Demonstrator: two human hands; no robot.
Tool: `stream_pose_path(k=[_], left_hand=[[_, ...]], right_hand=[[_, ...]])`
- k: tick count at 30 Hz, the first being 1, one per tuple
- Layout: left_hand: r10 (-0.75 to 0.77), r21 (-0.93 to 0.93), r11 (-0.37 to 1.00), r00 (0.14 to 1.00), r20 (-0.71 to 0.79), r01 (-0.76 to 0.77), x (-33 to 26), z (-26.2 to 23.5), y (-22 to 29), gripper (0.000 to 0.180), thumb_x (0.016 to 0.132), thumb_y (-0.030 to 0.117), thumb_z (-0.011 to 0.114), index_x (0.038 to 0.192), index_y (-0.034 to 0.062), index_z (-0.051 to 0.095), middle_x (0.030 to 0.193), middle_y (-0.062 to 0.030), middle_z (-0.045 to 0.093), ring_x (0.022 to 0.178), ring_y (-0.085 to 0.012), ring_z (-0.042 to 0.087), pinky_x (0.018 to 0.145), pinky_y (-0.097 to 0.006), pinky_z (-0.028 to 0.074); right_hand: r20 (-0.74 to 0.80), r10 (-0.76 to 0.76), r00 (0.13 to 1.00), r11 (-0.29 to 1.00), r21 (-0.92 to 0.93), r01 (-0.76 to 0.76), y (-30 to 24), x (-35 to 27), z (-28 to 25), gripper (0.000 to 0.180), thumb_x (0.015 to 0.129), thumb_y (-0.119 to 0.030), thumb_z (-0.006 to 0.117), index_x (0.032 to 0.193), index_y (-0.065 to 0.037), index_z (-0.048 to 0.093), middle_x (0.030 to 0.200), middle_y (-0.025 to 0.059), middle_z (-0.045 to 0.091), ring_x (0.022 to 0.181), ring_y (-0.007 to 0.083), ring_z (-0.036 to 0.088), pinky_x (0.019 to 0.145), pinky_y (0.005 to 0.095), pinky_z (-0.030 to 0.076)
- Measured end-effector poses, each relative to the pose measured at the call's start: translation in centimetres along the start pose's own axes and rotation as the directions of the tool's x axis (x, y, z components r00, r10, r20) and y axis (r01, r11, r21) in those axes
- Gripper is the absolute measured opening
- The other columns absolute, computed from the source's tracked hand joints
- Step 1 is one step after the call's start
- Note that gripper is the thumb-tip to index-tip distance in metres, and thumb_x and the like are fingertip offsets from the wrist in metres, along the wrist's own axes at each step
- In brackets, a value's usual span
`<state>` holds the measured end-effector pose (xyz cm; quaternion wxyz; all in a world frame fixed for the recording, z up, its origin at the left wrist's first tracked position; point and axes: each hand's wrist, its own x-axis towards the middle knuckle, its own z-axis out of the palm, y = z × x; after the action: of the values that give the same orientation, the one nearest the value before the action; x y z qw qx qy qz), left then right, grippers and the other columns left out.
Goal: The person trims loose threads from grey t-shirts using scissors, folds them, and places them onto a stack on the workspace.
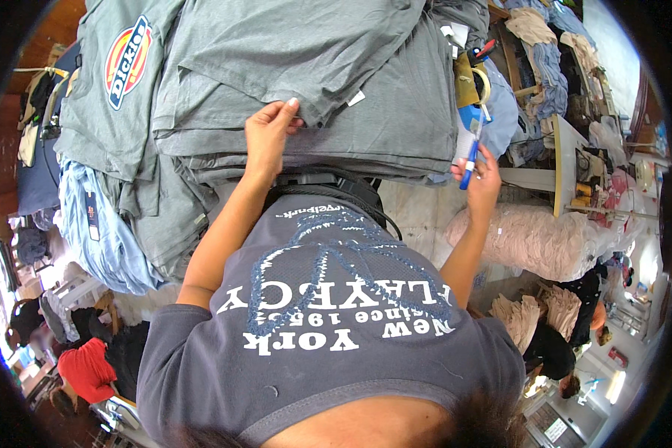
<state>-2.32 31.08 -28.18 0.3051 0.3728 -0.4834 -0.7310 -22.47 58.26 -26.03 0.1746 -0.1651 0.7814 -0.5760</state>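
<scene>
Grey T-shirts (313,112) are lying folded in a thick stack on the work surface directly ahead of the person, their hems facing the body. The left hand (269,134) is pinching the edge of an upper shirt in that stack: the fingertips (291,108) are closing with the thumb onto the fold of cloth, the knuckles arching upward, the wrist bending slightly back. From there the bare left forearm is running down and toward the body, the elbow sitting beside the person's dark grey printed top (328,321).

The right hand (481,175) is gripping a blue tagging gun (470,145) off the right edge of the stack, its fingers curling closed around the handle while the tool's blue and white body is pointing up toward the pile. The right forearm is dropping steeply from the wrist to an elbow bent near the person's side.

Left of the stack, another grey shirt with a round red, yellow and blue badge (127,63) is spreading flat, and light blue garments (104,231) are hanging below it. To the right, a bundle of pale pink cloth in clear plastic wrap (545,239) is lying near the right forearm. Further right, another person in a black top (552,347) is bending over beige fabric
</scene>
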Motion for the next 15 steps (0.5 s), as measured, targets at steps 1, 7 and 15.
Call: stream_pose_path(k=[1,7,15], left_hand=[[0.135,0.179,0.976,0.989,-0.058,-0.122,0.1,-0.1,0.7,0.023,0.079,0.019,0.062,0.067,-0.0009,0.061,0.056,0.0003,0.054,0.051,-0.0068,0.048,0.05,-0.021,0.036],[0.415,0.71,0.651,0.909,-0.035,-0.27,1.1,-2.2,3.1,0.025,0.078,0.023,0.063,0.071,-0.0007,0.059,0.061,-0.0015,0.059,0.052,-0.0064,0.052,0.05,-0.021,0.041],[0.007,-0.304,0.952,0.988,0.157,0.042,1.7,-1.8,2.7,0.014,0.083,0.013,0.054,0.096,0.0081,0.051,0.084,0.0008,0.056,0.08,-0.0103,0.057,0.069,-0.025,0.047]], right_hand=[[0.041,-0.031,0.999,0.997,0.07,0.028,-0.8,-0.4,1.3,0.042,0.078,0.003,0.051,0.119,-0.001,0.042,0.079,0.0108,0.061,0.065,0.0128,0.059,0.057,0.0212,0.045],[0.414,-0.072,0.907,0.989,0.148,0.011,-2.5,-2.3,7.6,0.046,0.077,0.004,0.052,0.121,-0.006,0.042,0.089,0.0121,0.06,0.076,0.0145,0.06,0.063,0.0223,0.048],[0.514,-0.119,0.85,0.993,0.07,0.097,-2.5,-3.0,11.2,0.043,0.075,0.006,0.054,0.116,-0.005,0.046,0.081,0.0051,0.058,0.071,0.0086,0.056,0.063,0.018,0.044]])
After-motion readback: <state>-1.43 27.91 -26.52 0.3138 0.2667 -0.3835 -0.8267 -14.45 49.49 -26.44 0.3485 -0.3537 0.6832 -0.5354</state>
